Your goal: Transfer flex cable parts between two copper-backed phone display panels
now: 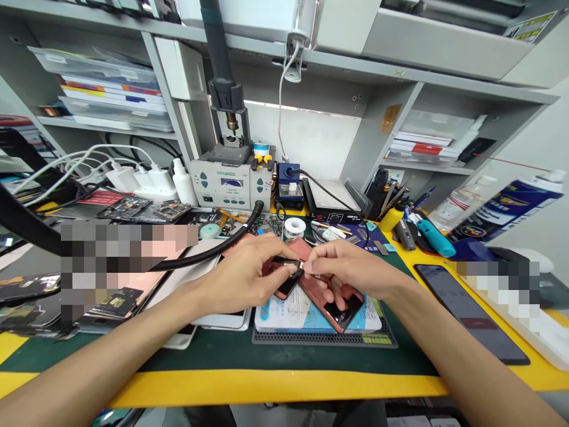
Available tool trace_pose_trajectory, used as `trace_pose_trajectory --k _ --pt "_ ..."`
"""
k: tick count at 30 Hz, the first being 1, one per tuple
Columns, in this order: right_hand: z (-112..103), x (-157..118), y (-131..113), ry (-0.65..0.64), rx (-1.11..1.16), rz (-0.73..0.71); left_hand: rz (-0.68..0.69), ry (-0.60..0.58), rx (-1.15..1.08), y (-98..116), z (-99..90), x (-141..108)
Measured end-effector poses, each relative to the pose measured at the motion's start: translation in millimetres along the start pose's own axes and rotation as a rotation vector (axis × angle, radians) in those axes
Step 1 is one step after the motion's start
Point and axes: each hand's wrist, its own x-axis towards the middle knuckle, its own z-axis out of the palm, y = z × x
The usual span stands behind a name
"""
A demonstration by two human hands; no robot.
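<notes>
My left hand (249, 273) grips a dark phone panel (287, 290) by its upper edge, thumb in front and fingers behind. At that panel's right corner, my right hand (347, 267) has thumb and index finger pinched together. Whatever they hold is too small to make out; a pale speck shows near the fingertips. A second phone panel (340, 317), reddish with a dark lower end, lies slanted beneath my right hand, its other fingers curled over it. Both panels are above a white and blue pad (284, 320), partly hidden by my hands.
A black hose (208, 255) arches in from the left, past stacked phone parts. Behind my hands stand a solder wire spool (294, 227) and a grey soldering station (233, 184). At right lie a dark phone (471, 314) and a teal tool (434, 237); a blue spray can (507, 204) stands behind.
</notes>
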Motion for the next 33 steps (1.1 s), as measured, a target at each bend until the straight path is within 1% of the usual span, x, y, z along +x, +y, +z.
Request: trace_pose_trajectory --k 5,11,20,26,33 --pt "-0.5 -0.8 0.1 -0.014 -0.012 -0.017 0.025 -0.006 0.043 2.1 -2.6 0.9" --pt "-0.7 -2.3 0.2 -0.011 -0.02 0.011 0.038 -0.036 0.056 2.4 -4.6 1.1" --pt "-0.5 -1.2 -0.8 -0.03 -0.016 -0.011 0.048 -0.025 0.06 3.8 -4.5 1.8" --pt "0.1 -0.7 0.3 0.001 -0.011 0.014 0.054 -0.02 0.065 2.7 -3.7 2.1" --pt "-1.4 -0.8 1.4 -0.007 -0.013 -0.017 0.05 -0.037 0.069 3.4 -4.2 1.8"
